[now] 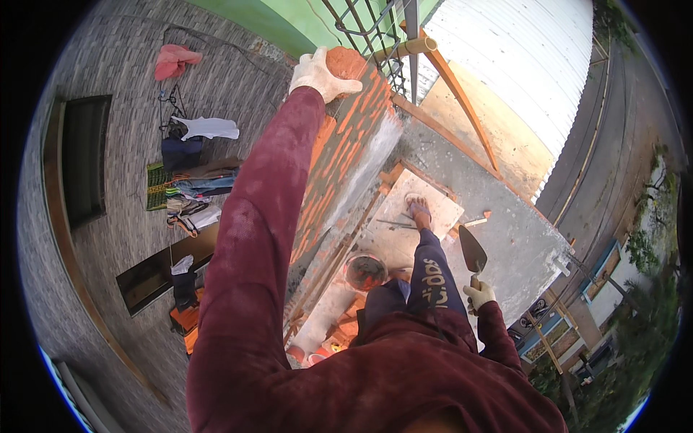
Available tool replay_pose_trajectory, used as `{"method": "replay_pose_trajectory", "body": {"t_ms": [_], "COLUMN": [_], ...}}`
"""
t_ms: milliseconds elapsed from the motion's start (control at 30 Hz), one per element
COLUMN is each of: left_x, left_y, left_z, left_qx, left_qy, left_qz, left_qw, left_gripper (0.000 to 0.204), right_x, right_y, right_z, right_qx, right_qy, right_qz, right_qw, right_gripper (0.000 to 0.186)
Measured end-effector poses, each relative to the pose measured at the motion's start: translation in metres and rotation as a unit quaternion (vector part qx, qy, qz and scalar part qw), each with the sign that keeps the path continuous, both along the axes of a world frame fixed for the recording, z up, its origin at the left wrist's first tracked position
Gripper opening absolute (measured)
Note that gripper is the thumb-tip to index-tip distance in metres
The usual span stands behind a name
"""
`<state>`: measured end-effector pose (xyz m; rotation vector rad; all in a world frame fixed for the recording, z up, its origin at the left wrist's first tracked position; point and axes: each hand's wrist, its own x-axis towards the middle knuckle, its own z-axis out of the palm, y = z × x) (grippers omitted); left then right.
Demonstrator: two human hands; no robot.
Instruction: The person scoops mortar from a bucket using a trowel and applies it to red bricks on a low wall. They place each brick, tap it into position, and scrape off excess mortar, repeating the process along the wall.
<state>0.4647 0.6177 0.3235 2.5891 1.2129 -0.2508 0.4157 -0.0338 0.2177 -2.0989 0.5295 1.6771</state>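
Note:
My gloved left hand (325,78) grips a red-orange brick (345,62) at the upper end of the brick wall (354,141), which shows orange bricks between bands of grey mortar. A thin string runs near the hand. My gloved right hand (479,294) holds a pointed trowel (473,249) by its handle, low at my right side, its blade upward in the picture. Near my legs a bucket (365,273) holds grey material, with orange bricks (345,328) lying below it. My sandalled foot (419,206) stands on a pale board (447,213).
Steel rebar cages (364,22) and an orange timber brace (462,101) stand above the wall. The concrete ledge edge (548,231) drops toward a street (613,130). A white corrugated roof (527,50) lies beyond. Laundry (202,180) hangs over the patterned ground far below left.

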Motion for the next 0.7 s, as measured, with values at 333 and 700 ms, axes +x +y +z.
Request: {"method": "replay_pose_trajectory", "body": {"t_ms": [333, 700], "left_x": [-0.003, -0.064], "left_y": [0.004, 0.004], "left_z": [-0.011, -0.039], "left_qx": [0.0, -0.105], "left_qy": [-0.025, -0.21], "left_qz": [-0.022, 0.107], "left_qw": [0.999, 0.966], "left_gripper": [0.13, 0.104], "right_x": [0.009, 0.11], "right_y": [0.025, 0.317], "right_z": [0.001, 0.154], "right_qx": [0.01, 0.407], "right_qy": [-0.041, -0.449], "right_qz": [0.083, 0.302], "right_qw": [0.996, 0.735], "right_gripper": [0.043, 0.057]}}
